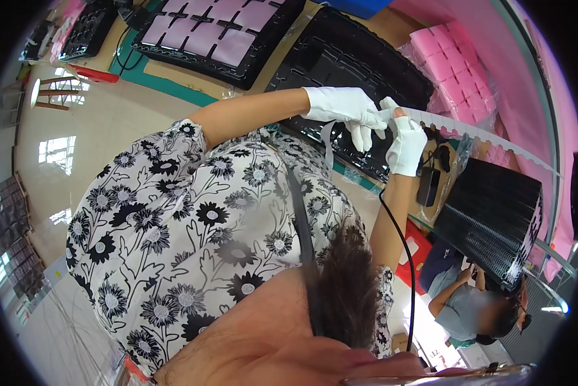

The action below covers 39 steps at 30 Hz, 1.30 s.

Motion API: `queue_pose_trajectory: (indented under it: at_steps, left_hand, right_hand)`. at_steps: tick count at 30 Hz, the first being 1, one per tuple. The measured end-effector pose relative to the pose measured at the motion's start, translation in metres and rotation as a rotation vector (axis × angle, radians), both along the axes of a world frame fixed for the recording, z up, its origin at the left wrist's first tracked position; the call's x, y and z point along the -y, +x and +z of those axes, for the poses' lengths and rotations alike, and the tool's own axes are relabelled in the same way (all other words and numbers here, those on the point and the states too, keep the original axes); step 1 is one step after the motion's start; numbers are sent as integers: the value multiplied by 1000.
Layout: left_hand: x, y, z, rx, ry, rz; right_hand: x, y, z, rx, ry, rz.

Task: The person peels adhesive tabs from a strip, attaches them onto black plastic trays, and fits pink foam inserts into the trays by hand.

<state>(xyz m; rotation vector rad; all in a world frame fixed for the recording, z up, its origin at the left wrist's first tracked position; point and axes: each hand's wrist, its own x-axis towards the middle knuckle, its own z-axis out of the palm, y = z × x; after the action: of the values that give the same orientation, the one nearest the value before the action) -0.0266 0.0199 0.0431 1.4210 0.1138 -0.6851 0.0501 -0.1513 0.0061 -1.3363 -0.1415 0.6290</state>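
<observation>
My left hand (347,110), in a white glove, is closed at the near end of a long pale strip with a scalloped edge (472,128). My right hand (406,143), also gloved with a bare thumb tip showing, pinches the strip close beside my left fingers. From there the strip runs off to the right. A narrow white tail piece (328,143) hangs below my left hand; whether it belongs to the same strip I cannot tell. Beneath both hands lies a glossy black plastic tray (359,55).
At the upper left, a black tray holds pink foam blocks (221,32). Pink foam pieces in clear film (453,71) lie upper right. A tall stack of black trays (488,212) stands right, near a black adapter (428,186). Another person (459,305) is lower right.
</observation>
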Motion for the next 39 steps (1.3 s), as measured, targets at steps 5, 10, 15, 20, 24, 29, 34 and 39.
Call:
queue_pose_trajectory:
  at_steps: [5, 10, 15, 20, 24, 29, 34, 39]
  left_hand:
    - [2, -15, -12, -55, 21, 72]
    - [9, -16, -18, -3, 29, 144]
    - [12, -16, -22, 53, 86, 167]
    - [13, -14, -28, 48, 118, 161]
    - [13, -13, -30, 58, 163, 180]
    - [15, -11, -41, 71, 251, 188]
    - [15, -8, -56, 154, 371, 255]
    - [8, -6, -49, 165, 277, 283]
  right_hand:
    - [6, -31, -32, -107, 85, -41]
    - [21, -45, -46, -53, -55, -58]
    - [15, -50, -40, 23, -87, -160]
    - [10, -52, -39, -3, -47, -227]
    - [6, -54, -34, 4, -58, -235]
    - [1, -54, -35, -28, -12, -253]
    - [-6, -57, -25, -115, 154, -279]
    - [26, -37, -25, 62, -283, -216]
